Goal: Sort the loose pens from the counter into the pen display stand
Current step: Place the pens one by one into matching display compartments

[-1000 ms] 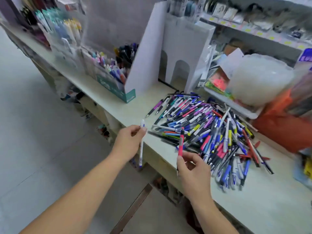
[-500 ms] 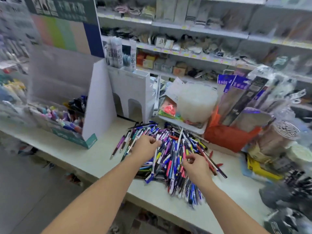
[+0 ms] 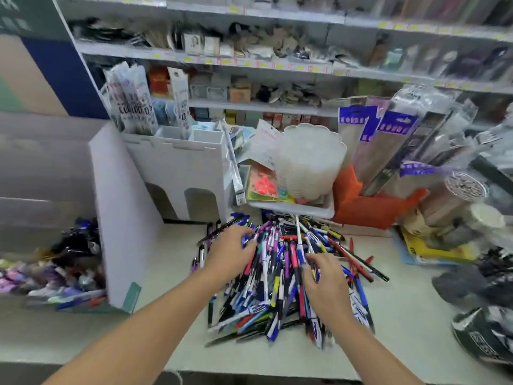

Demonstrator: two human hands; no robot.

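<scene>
A heap of loose pens [image 3: 280, 290] in many colours covers the middle of the counter [image 3: 166, 337]. My left hand [image 3: 230, 252] lies on the heap's far left part, its fingers curled down round blue pens there. My right hand [image 3: 324, 282] is on the heap's right side and pinches a white pen with a blue grip [image 3: 299, 240] that sticks up and away from me. The white cardboard pen display stand [image 3: 122, 218] is at the left, with sorted pens [image 3: 63, 268] lying blurred in its compartments.
A white castle-shaped box [image 3: 177, 168] holding packaged goods stands behind the heap. Behind the heap to the right are a white tray [image 3: 294, 209] with clear lids and an orange basket [image 3: 369, 207]. Packets and dark goods [image 3: 477, 284] crowd the right. Stocked shelves [image 3: 249, 62] line the back.
The view swung from the left aisle to face the heap. Both hands moved forward from the counter's edge onto the pile. The red pen from my right hand is gone.
</scene>
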